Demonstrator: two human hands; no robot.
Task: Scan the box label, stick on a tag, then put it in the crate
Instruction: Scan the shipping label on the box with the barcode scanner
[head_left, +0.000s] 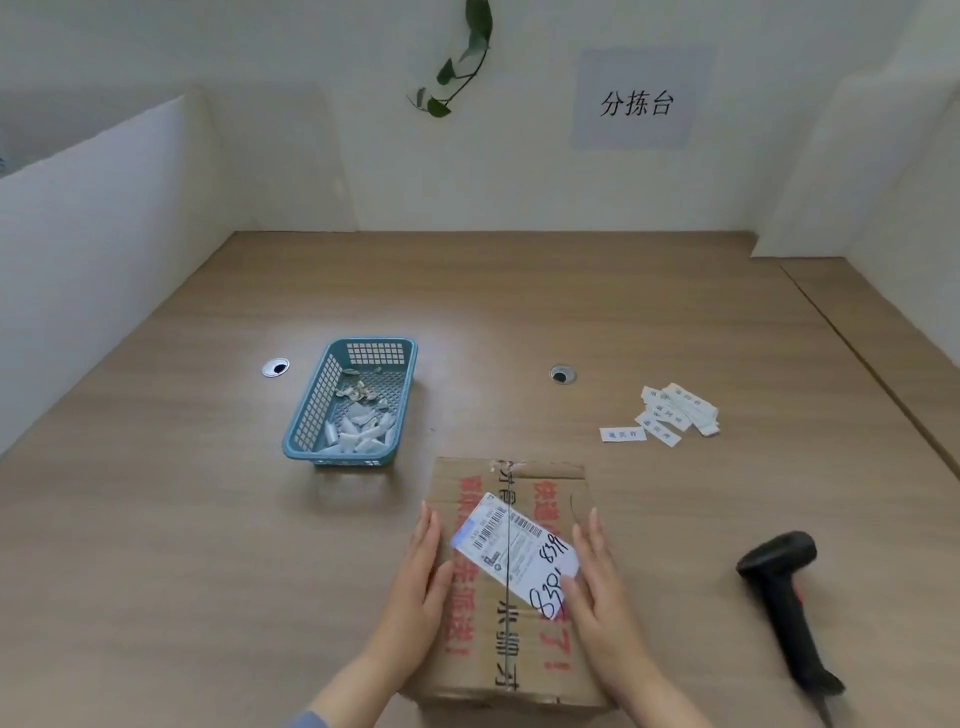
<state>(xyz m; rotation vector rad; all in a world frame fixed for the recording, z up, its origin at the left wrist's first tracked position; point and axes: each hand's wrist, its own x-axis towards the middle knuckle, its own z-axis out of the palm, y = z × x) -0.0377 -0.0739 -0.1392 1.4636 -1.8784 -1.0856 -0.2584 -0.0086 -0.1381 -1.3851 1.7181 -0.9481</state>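
A brown cardboard box (511, 483) with red print lies flat on the wooden table near the front edge. On its top sits a white shipping label (511, 545) with barcodes and handwritten numbers. My left hand (418, 582) rests with straight fingers along the box's left side. My right hand (602, 587) lies with straight fingers on the right side, its thumb partly over the label's corner. A black handheld scanner (784, 597) lies on the table to the right. Several small white tags (670, 413) are scattered at the back right.
A blue plastic basket (311, 415) holding scraps of white backing paper stands left of the box. Two round cable holes (276, 367) (562, 374) are in the table. White partitions stand on both sides; no crate is in view.
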